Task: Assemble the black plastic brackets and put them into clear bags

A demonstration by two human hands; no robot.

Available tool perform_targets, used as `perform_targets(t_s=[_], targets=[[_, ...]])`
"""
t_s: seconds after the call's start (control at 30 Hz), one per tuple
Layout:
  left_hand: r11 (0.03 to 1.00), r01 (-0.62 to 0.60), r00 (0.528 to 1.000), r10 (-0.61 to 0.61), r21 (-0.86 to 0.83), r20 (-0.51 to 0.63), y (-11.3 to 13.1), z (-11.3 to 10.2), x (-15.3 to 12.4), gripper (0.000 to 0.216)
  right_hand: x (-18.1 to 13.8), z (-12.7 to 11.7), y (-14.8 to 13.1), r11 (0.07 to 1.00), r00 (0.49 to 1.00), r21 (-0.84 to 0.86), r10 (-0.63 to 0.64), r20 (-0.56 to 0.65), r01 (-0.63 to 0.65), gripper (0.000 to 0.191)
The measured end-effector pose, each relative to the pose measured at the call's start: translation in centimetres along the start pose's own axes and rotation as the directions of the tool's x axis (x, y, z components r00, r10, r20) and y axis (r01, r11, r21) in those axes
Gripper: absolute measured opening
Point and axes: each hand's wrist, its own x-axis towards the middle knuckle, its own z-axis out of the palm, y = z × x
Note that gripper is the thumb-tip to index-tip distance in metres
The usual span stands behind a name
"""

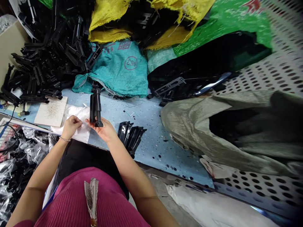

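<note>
My right hand (106,130) is closed on a black plastic part (95,108), long and narrow with a slot along it, held upright above the table edge. My left hand (71,126), wearing a bracelet, has its fingers pinched together just to the left of that part. What the pinch holds, if anything, is too small to tell. Beneath both hands lies a clear, whitish plastic bag (81,121). Several similar black parts (131,135) sit in a small row on the blue table to the right of my right hand.
A large heap of black parts (47,60) fills the back left. Behind the hands stand a teal sack (125,69) and a yellow sack (106,19). A grey-green sack (187,116) lies on the right. A pale board (50,110) lies left on the blue table (151,148).
</note>
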Motion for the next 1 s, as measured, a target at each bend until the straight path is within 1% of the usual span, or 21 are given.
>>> perform_targets(t_s=[0.1, 0.17, 0.27, 0.33, 0.4, 0.5, 0.57, 0.6, 0.67, 0.73, 0.77, 0.8, 0.83, 0.87, 0.9, 1.0], targets=[[0.988, -0.097, 0.994, 0.104, 0.123, -0.047, 0.2, -0.4, -0.6, 0.018, -0.2, -0.2, -0.4, 1.000, 0.999, -0.019, -0.014, -0.029, 0.013, 0.027], [0.979, -0.126, 0.989, 0.136, 0.157, -0.055, 0.4, -0.3, -1.0, 0.016, -0.3, -0.1, -0.7, 1.000, 0.999, -0.014, -0.025, -0.021, 0.025, 0.028], [0.978, -0.140, 0.988, 0.149, 0.156, -0.045, 0.6, 0.1, -1.3, 0.014, -0.1, 0.3, -0.3, 1.000, 1.000, -0.007, -0.009, 0.024, 0.009, 0.028], [0.973, -0.160, 0.984, 0.170, 0.167, -0.052, 0.9, 0.1, -1.3, 0.012, 0.4, 0.5, 0.4, 1.000, 0.999, -0.021, 0.017, 0.028, -0.016, 0.030], [0.967, -0.181, 0.978, 0.196, 0.179, -0.069, 1.3, -0.3, -1.2, 0.012, 1.0, 0.4, 1.3, 0.998, 0.999, -0.050, 0.031, -0.017, -0.032, 0.031], [0.966, -0.188, 0.974, 0.206, 0.179, -0.092, 1.8, -1.4, -1.0, 0.017, 1.3, 0.1, 2.0, 0.997, 0.995, -0.069, 0.019, -0.102, -0.026, 0.033], [0.967, -0.177, 0.980, 0.190, 0.184, -0.057, 1.9, -1.5, -0.9, 0.016, 1.1, -0.1, 1.9, 0.998, 0.994, -0.065, 0.003, -0.112, -0.010, 0.033], [0.963, -0.172, 0.983, 0.180, 0.209, -0.024, 1.7, -1.3, -0.9, 0.015, 1.0, -0.2, 1.7, 0.998, 0.995, -0.066, 0.001, -0.103, -0.008, 0.034], [0.923, -0.176, 0.984, 0.177, 0.341, 0.026, 1.3, -0.1, -1.0, 0.019, 1.0, -0.2, 1.5, 0.997, 0.997, -0.077, 0.017, -0.075, -0.023, 0.034], [0.825, -0.198, 0.976, 0.215, 0.529, 0.029, 0.8, 1.3, -1.2, 0.028, 1.1, -0.2, 1.3, 0.996, 0.998, -0.077, 0.045, -0.050, -0.049, 0.033], [0.767, -0.211, 0.969, 0.245, 0.606, 0.027, 0.6, 1.8, -1.3, 0.028, 1.2, -0.3, 1.4, 0.996, 0.998, -0.065, 0.053, -0.044, -0.056, 0.033], [0.722, -0.226, 0.961, 0.274, 0.654, 0.030, 0.5, 2.1, -1.3, 0.023, 1.3, -0.3, 1.4, 0.997, 0.998, -0.046, 0.054, -0.039, -0.056, 0.033], [0.699, -0.241, 0.955, 0.294, 0.673, 0.037, 0.4, 2.2, -1.3, 0.015, 1.4, -0.4, 1.4, 0.999, 0.998, -0.023, 0.049, -0.035, -0.049, 0.033], [0.705, -0.249, 0.955, 0.293, 0.664, 0.046, 0.4, 2.0, -1.1, 0.010, 1.3, -0.5, 1.4, 0.999, 0.999, -0.001, 0.041, -0.027, -0.041, 0.033], [0.736, -0.238, 0.961, 0.272, 0.634, 0.045, 0.4, 1.6, -0.9, 0.010, 1.3, -0.7, 1.3, 0.999, 0.999, 0.016, 0.034, -0.014, -0.034, 0.032], [0.872, -0.120, 0.990, 0.139, 0.475, -0.005, 0.8, 0.2, -0.1, 0.015, 0.7, -0.7, 0.9, 0.999, 0.999, 0.044, 0.022, 0.033, -0.023, 0.028]])
